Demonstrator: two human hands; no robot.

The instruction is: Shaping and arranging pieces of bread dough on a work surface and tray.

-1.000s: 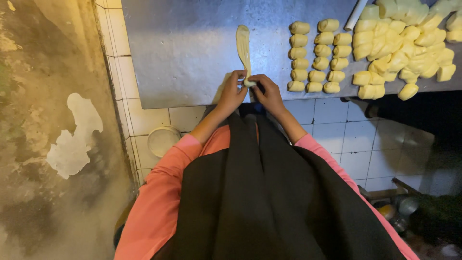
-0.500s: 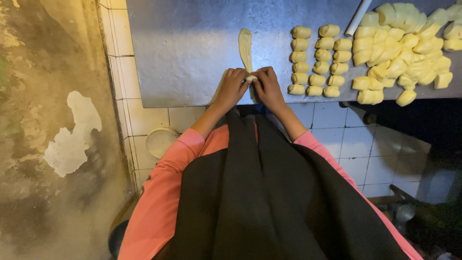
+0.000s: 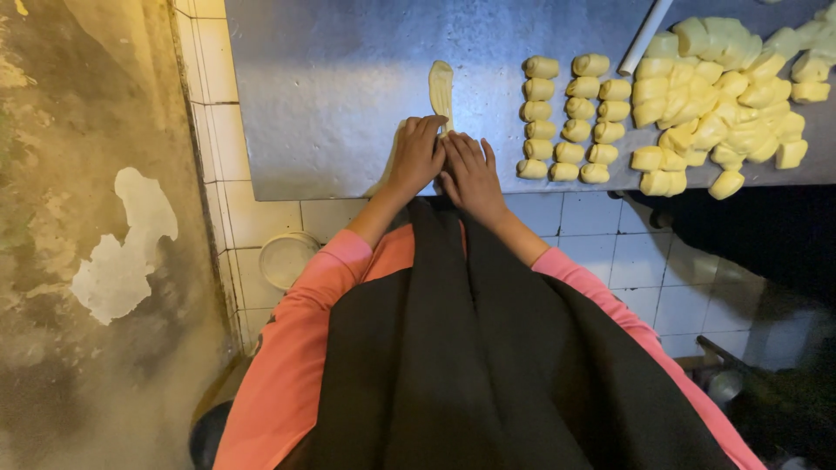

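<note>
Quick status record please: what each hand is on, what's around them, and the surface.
left hand: flat on the near end of the dough strip, no closed grip
right hand: beside the left, fingers spread at the strip's near end
dough strip: long, thin, running away from the hands
rolled dough pieces: three neat columns, right of the hands
loose dough pile: far right
rolling pin: by the pile
surface: metal worktop

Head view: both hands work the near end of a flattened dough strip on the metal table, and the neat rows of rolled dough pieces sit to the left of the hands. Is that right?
Not quite. In the head view the rows of rolled dough pieces lie to the right of the hands, not the left. The rest holds: left hand and right hand press the near end of the dough strip on the metal table.
</note>
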